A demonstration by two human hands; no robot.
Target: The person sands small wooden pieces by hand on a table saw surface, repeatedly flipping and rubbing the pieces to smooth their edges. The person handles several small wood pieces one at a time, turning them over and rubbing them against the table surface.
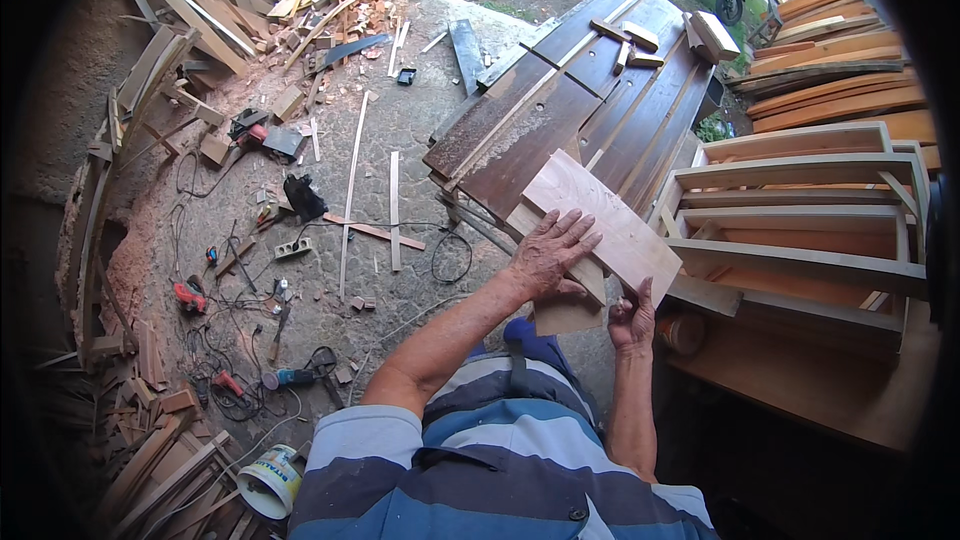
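Observation:
A wide, pale wooden board (607, 214) lies aslant over the near end of a dark panelled wooden work surface (517, 142). Beneath its left edge shows a narrower wooden piece (589, 281), and a light wood piece (566, 317) extends lower down. My left hand (555, 251) rests flat across the wide board and the narrower piece, fingers spread. At the board's near right corner, my right hand (634, 315) grips the edge with the thumb up; its other fingers are partly hidden below.
Pale wooden frames (795, 202) stand close on the right. Small wood blocks (630, 41) sit on the far work surface. Corded power tools (289, 377), a socket strip (292, 247), thin strips (395, 210) and offcuts litter the floor. A white bucket (270, 480) stands lower left.

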